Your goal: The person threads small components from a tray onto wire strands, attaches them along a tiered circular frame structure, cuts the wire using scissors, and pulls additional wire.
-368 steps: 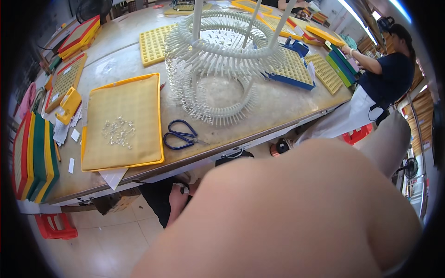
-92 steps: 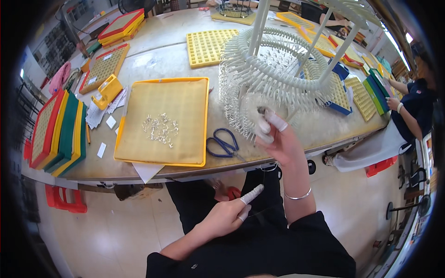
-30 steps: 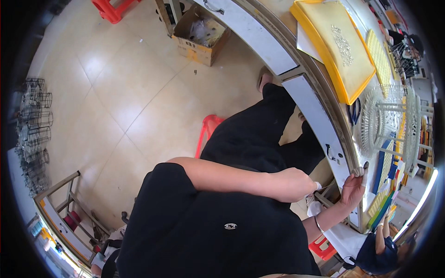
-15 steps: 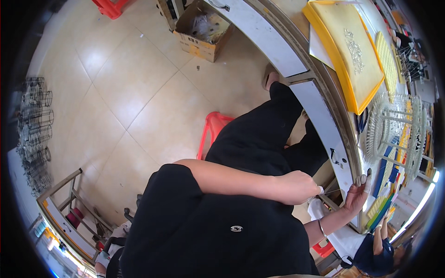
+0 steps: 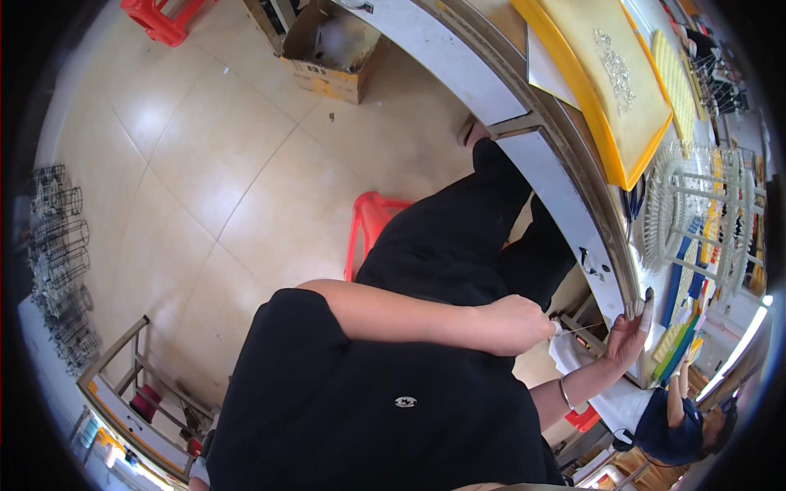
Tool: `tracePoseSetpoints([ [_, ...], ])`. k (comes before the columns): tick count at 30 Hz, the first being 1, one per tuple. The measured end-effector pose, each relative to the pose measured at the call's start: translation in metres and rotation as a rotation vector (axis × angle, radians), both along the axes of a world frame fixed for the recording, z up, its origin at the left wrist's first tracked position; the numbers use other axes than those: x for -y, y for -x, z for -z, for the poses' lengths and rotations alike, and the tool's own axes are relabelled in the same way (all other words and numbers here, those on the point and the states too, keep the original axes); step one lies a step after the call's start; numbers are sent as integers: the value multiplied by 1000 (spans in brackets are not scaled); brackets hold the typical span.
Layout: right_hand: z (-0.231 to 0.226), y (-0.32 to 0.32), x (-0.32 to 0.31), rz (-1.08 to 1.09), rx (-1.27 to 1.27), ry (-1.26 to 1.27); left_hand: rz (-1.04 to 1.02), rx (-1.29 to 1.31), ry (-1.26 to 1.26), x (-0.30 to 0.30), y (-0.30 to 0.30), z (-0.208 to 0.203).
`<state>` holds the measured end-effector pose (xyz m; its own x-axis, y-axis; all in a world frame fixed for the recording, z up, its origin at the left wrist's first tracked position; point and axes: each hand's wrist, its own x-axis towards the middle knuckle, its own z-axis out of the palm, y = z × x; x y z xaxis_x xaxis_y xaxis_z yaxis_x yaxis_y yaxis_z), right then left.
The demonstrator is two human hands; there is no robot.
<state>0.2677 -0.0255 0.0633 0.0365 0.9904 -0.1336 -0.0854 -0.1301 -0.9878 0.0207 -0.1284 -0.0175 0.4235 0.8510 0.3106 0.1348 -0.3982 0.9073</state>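
Observation:
My left hand (image 5: pixel 514 325) is closed in front of my torso, gripping one end of a thin thread (image 5: pixel 583 329). A small white covering shows at its fingertips. From there the thread runs tight across to my right hand (image 5: pixel 627 337), raised beside the table edge with a bangle (image 5: pixel 566 394) on its wrist. Pale coverings sit on the fingertips of that hand, and its fingers are pressed together around the thread's other end. Whether something small hangs on the thread is too fine to make out.
On the table to the right lie a yellow tray (image 5: pixel 616 155) with small shiny pieces and a clear round rack (image 5: pixel 696 213). A red stool (image 5: pixel 360 233) stands by my legs, an open cardboard box (image 5: pixel 332 78) on the floor. A co-worker (image 5: pixel 671 425) sits at lower right.
My left hand has shifted slightly left and up, while the right hand has risen a little. The thread still spans between them. The whole view has tilted slightly, moving the surroundings up and left.

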Motion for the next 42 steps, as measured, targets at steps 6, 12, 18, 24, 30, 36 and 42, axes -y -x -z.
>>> tracePoseSetpoints([
  [6, 2, 6, -7, 13, 1, 46, -39, 17, 9, -1, 8, 2],
  [12, 7, 5, -11, -42, -48, 41, -53, 16, 11, 1, 10, 1],
  [18, 9, 8, -16, 35, 8, 86, 11, -88, 105, -5, 16, -5],
  [24, 17, -7, -29, -178, -116, 58, 5, -105, 163, -10, 16, 3],
  [30, 20, -10, -36, -144, -71, 102, -42, 18, 166, -16, 8, 16],
  [36, 12, 36, -30, 116, -14, 119, 6, 26, 202, -22, 6, 17],
  [42, 13, 34, -30, 156, -1, 109, -8, 38, 214, -24, 2, 20],
])
